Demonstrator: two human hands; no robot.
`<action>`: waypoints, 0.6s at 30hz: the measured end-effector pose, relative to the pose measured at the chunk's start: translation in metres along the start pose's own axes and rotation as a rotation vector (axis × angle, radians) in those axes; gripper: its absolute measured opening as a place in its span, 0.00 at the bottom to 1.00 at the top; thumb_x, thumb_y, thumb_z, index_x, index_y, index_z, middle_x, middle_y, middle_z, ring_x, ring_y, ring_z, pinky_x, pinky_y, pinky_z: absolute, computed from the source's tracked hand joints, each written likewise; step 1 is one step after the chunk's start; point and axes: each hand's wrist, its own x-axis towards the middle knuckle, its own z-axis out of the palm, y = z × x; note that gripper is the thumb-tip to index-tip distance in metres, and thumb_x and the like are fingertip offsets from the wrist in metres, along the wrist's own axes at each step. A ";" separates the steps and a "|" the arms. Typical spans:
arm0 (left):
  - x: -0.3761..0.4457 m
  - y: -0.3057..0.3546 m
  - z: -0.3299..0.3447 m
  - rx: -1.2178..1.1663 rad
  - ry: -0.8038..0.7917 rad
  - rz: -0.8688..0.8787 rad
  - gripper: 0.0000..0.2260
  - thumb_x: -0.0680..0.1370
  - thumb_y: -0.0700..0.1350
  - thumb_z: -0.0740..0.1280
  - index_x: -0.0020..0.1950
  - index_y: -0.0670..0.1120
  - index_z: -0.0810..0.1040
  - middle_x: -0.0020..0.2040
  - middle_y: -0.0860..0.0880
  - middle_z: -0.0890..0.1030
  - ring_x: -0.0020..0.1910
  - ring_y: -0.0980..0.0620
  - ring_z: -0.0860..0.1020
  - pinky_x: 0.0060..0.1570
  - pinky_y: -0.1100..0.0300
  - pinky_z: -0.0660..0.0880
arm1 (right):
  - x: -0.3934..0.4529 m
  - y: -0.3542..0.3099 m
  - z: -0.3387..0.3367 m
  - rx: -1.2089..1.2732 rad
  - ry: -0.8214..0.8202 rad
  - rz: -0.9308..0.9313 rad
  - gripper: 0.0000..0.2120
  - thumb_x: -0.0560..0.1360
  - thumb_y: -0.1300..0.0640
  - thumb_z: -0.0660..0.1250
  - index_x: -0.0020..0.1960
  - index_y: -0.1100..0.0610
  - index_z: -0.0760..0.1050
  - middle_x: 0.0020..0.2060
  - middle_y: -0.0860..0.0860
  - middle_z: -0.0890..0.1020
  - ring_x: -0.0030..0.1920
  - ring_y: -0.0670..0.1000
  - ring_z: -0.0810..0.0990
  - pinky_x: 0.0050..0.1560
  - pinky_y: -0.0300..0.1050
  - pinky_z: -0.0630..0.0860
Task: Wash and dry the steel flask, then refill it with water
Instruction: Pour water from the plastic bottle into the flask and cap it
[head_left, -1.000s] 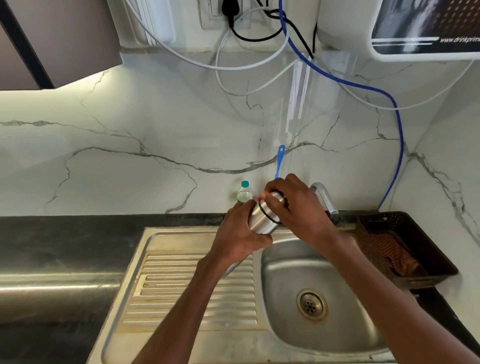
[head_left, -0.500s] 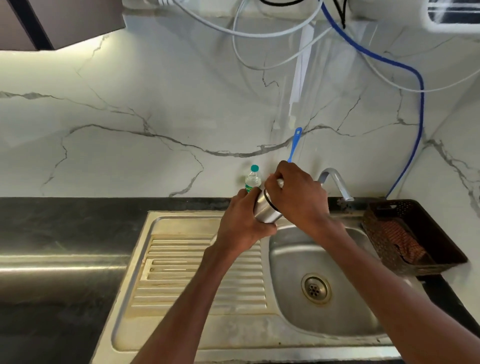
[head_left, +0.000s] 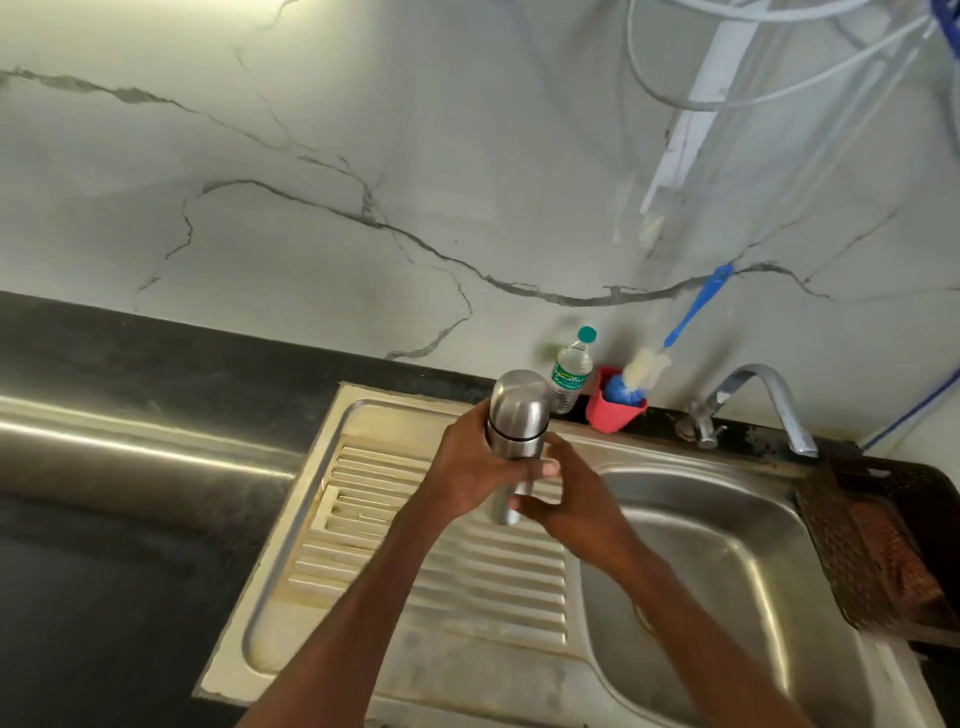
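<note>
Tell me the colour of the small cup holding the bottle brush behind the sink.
Red, seen in the head view: the cup stands beside the plastic bottle.

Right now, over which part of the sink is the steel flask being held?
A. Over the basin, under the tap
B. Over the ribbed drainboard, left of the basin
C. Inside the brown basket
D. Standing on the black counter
B: the steel flask, cap on, is gripped by the left hand above the ribbed drainboard, with the tap off to its right.
</note>
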 end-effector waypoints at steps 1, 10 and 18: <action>0.003 -0.001 -0.001 -0.010 -0.005 -0.011 0.28 0.61 0.47 0.89 0.55 0.57 0.80 0.48 0.58 0.87 0.48 0.61 0.85 0.48 0.66 0.80 | 0.007 -0.004 0.011 0.040 0.010 -0.009 0.39 0.65 0.41 0.80 0.72 0.40 0.68 0.63 0.37 0.80 0.62 0.43 0.80 0.63 0.49 0.78; 0.062 -0.013 -0.025 -0.002 -0.016 -0.026 0.37 0.59 0.49 0.89 0.64 0.56 0.77 0.53 0.60 0.85 0.51 0.66 0.82 0.49 0.69 0.78 | 0.086 -0.023 0.044 0.136 0.217 0.029 0.30 0.63 0.45 0.81 0.61 0.40 0.72 0.49 0.43 0.86 0.49 0.49 0.84 0.50 0.50 0.82; 0.046 -0.071 -0.062 -0.074 -0.025 0.000 0.24 0.84 0.62 0.59 0.72 0.50 0.78 0.66 0.53 0.83 0.67 0.55 0.79 0.68 0.54 0.77 | 0.083 -0.026 0.064 0.109 0.182 0.017 0.33 0.61 0.43 0.85 0.60 0.47 0.74 0.41 0.35 0.80 0.42 0.36 0.79 0.41 0.32 0.73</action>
